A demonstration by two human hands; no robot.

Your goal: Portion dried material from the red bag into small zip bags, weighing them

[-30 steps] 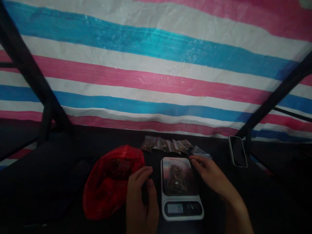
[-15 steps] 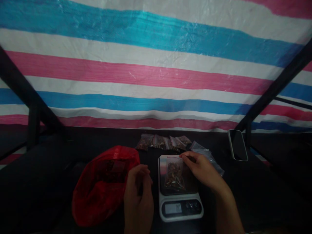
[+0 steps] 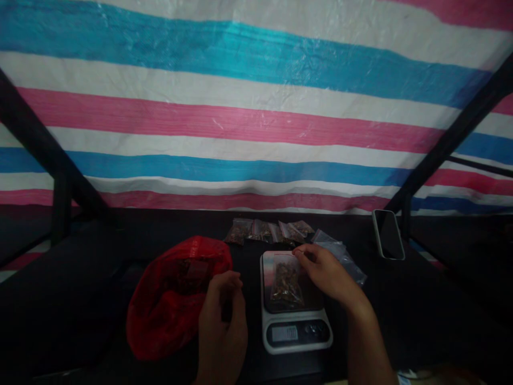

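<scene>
A clear zip bag (image 3: 287, 283) filled with brown dried pieces lies on the plate of a white kitchen scale (image 3: 297, 347). Its top corner is pinched between the thumb and finger of my right hand (image 3: 326, 270). The scale's small display (image 3: 285, 334) appears to read 10.0. To the left of the scale, my left hand (image 3: 224, 315) is half curled, with a gap between thumb and fingers and nothing visible in it. It sits against the right side of an open red plastic bag (image 3: 160, 321), whose dark contents are hard to make out.
Several filled zip bags (image 3: 260, 231) lie in a row behind the scale. Flat clear bags (image 3: 340, 255) rest to the right of them. A phone (image 3: 388, 235) leans by a dark frame bar at the right. Striped sheeting (image 3: 248, 123) rises behind the black table.
The scale's reading has gone from about 0.0 to about 10.0. My right hand keeps its pinch at the bag's corner. The view has shifted slightly; both hands have barely moved.
</scene>
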